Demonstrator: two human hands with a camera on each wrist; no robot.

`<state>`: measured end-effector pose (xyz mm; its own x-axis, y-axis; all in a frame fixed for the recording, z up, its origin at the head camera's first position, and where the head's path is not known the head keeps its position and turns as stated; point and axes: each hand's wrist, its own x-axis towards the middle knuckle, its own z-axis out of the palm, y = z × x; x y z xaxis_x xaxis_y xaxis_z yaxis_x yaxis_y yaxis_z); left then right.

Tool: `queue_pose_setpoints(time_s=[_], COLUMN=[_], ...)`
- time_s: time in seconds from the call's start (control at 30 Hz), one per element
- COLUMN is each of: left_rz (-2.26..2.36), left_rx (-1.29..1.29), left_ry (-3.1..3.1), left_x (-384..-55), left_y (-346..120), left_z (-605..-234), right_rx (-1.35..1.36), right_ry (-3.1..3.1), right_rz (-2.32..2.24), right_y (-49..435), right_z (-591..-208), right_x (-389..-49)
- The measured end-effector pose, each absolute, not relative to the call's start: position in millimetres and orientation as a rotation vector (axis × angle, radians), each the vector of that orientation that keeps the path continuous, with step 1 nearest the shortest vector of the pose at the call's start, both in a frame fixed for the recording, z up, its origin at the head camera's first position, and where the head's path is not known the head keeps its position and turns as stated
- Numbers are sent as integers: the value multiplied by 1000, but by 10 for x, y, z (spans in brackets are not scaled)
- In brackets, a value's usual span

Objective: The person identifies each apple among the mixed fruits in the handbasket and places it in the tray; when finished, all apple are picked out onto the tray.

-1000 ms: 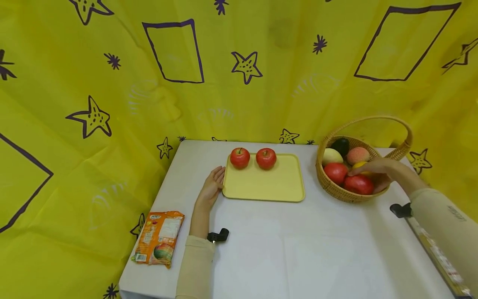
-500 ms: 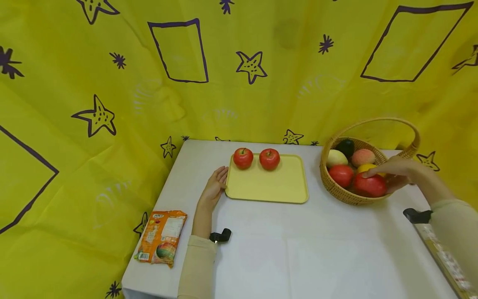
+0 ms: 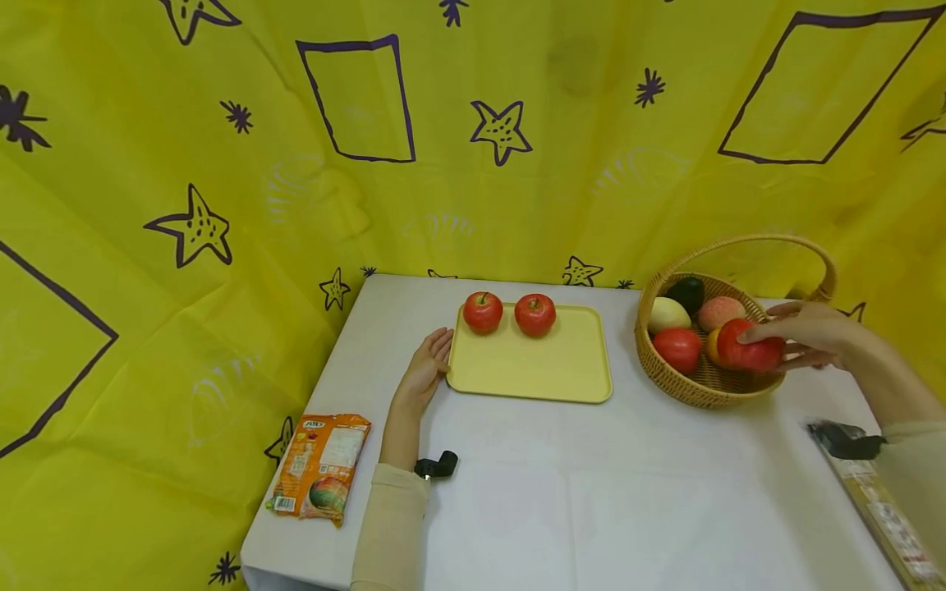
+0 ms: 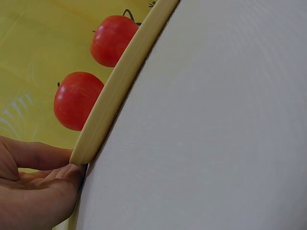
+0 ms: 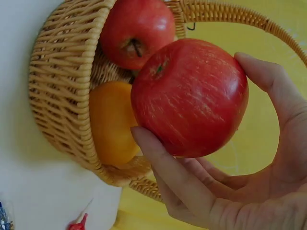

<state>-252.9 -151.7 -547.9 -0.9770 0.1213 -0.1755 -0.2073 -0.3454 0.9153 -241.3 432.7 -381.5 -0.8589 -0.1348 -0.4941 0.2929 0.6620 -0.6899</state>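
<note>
My right hand (image 3: 816,332) grips a red apple (image 5: 192,98) between thumb and fingers, close over the front right part of a wicker basket (image 5: 62,81). A yellow fruit (image 5: 112,124) and another red apple (image 5: 139,31) sit in the basket beside it. Across the table, my left hand (image 3: 424,365) rests against the left edge of a pale yellow tray (image 3: 532,369), thumb at the rim and fingers fairly straight. Two red apples stand along the tray's back side, a left one (image 3: 483,313) and a right one (image 3: 535,315).
Also in the basket are a pale round fruit (image 3: 669,315), a dark green fruit (image 3: 686,293) and a pink fruit (image 3: 721,313). The basket's tall handle (image 3: 769,238) arches over it. An orange snack packet (image 3: 321,468) lies front left; a yellow curtain (image 3: 443,197) hangs behind.
My right hand has taken hold of the front red apple in the basket and lifted it up and to the right. My left hand stays at the tray's edge.
</note>
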Motion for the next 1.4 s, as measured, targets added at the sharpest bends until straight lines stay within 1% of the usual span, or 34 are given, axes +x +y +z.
queue_pose_setpoints(time_s=[0.4, 0.73, 1.1, 1.4], left_rz=[2426, 2432, 2438, 2436], left_rx=[-115, -119, -124, -120], left_ry=[1670, 1665, 1656, 1655], left_x=[-2523, -2520, -2526, -2529], left_y=[-1517, -1513, -1514, -1515], left_z=[-5481, -5469, -5478, -5483], right_rx=[86, 44, 62, 35], right_ry=[2535, 2635, 2707, 2705], right_rz=[-1159, -1308, -1238, -1298], right_y=[4149, 3951, 3746, 3577], right_z=[-3748, -3722, -3698, -3640], right_x=[-2304, -2204, -2072, -2011])
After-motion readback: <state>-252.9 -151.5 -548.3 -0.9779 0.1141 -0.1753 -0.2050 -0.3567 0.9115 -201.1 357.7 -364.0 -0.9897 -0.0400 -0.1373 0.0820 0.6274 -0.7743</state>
